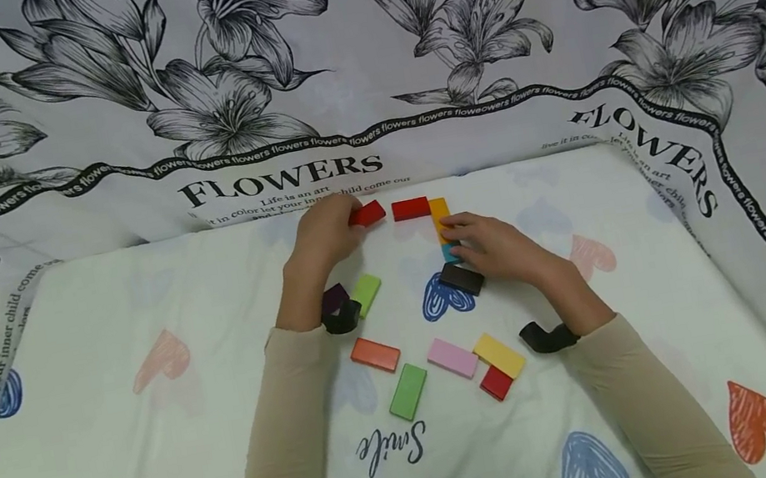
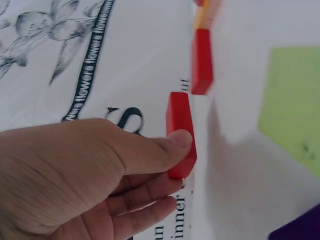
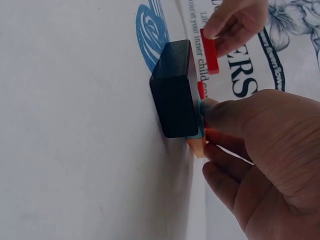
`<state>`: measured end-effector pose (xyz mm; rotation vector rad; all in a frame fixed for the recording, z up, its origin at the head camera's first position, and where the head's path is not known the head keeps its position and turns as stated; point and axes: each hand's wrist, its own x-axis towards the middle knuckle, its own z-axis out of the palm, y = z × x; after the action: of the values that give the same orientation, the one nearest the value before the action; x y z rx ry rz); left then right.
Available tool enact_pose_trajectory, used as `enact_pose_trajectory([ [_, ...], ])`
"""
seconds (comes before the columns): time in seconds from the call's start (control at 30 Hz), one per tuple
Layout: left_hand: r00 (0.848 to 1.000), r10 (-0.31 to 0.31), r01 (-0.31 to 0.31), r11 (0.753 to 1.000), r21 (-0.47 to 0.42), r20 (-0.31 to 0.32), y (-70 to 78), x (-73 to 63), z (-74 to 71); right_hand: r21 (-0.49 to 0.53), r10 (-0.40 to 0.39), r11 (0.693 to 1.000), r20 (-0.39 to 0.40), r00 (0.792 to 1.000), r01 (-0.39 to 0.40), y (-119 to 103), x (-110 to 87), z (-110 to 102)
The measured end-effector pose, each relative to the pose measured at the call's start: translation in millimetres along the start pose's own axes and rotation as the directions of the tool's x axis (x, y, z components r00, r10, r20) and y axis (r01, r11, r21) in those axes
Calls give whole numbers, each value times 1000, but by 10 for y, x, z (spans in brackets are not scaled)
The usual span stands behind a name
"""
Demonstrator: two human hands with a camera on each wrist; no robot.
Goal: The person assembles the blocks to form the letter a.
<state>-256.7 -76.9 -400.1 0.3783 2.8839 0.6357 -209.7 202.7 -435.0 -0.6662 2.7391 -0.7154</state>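
My left hand [image 1: 324, 232] pinches a red block [image 2: 181, 135] between thumb and fingers, at the far side of the cloth. Right of it lies a second red block [image 1: 411, 209], end up against an orange block [image 1: 439, 217]. A teal block [image 1: 449, 252] continues from the orange one toward me, and a black block [image 1: 462, 279] lies at its near end. My right hand [image 1: 490, 245] reaches in from the right, its fingertips at the orange block and its thumb at the teal one. In the right wrist view the black block partly hides the teal one.
Nearer me lie coral [image 1: 375, 354], green [image 1: 408, 392], pink [image 1: 452, 358], yellow [image 1: 499, 356] and red [image 1: 496, 383] blocks. A lime block [image 1: 367, 295] and a dark purple block [image 1: 334, 298] are beside my left wrist. Printed cloth [image 1: 111, 386] covers the surface.
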Motion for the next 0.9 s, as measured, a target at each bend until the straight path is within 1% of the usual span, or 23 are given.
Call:
enact_pose_trajectory([
  [0.1,1000,-5,5,1000,4,-10,16,1,55,-2,-15,1000,9,1000,15,8,25,5],
  [0.27,999,30,-30,999,29,-10,50,50,134,-4,-13,1000,10,1000,13,21,45,-12],
  [0.33,1000,30,-29,999,38,-8,55,80,152,3,-8,1000,6,1000,8,32,41,-23],
  [0.4,1000,19,-19,999,44,-4,56,115,160,4,-6,1000,4,1000,6,50,31,-27],
  [0.47,1000,8,-8,999,46,-5,27,110,141,0,-1,1000,6,1000,1,28,32,-26],
  [0.6,1000,27,-27,999,47,2,-5,125,118,-11,17,1000,-4,1000,-17,2,24,-34],
  [0.73,1000,23,-23,999,47,7,-28,112,104,-6,1,1000,3,1000,-1,-9,54,-32],
  [0.9,1000,12,-12,999,42,7,-30,92,155,-2,11,1000,23,1000,-11,-20,51,-21],
])
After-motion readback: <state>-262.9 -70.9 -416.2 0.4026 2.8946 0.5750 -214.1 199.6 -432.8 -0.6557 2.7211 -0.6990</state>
